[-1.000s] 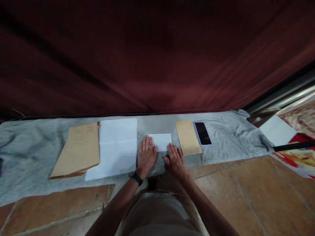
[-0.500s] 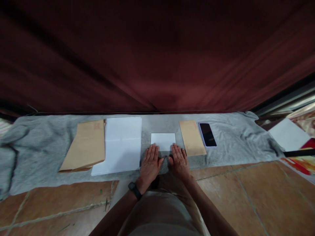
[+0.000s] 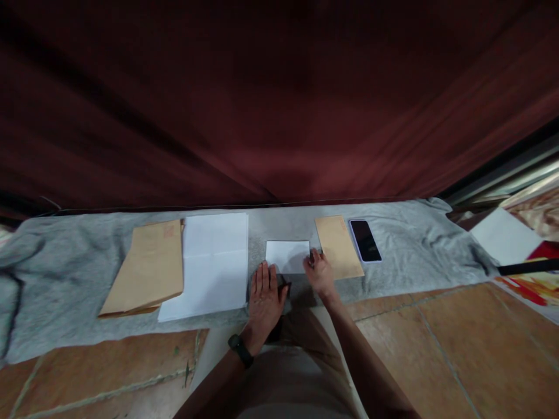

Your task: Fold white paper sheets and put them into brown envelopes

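A small white sheet of paper [image 3: 286, 256], perhaps folded, lies flat on the grey cloth in front of me. My left hand [image 3: 264, 297] is open and flat, its fingertips by the paper's lower left corner. At the paper's right edge, my right hand [image 3: 320, 272] has its fingers curled in and pinched on that edge. Just beyond its knuckles lies a brown envelope [image 3: 341, 250].
Left of the paper are a stack of large white sheets [image 3: 216, 262] and larger brown envelopes [image 3: 146, 262]. A phone [image 3: 365, 241] lies right of the single envelope. Dark red fabric [image 3: 279, 145] hangs behind the grey cloth [image 3: 406, 244].
My right hand has gone from lying flat to curled fingers at the paper's right edge. My left hand stays flat, slightly lower in view.
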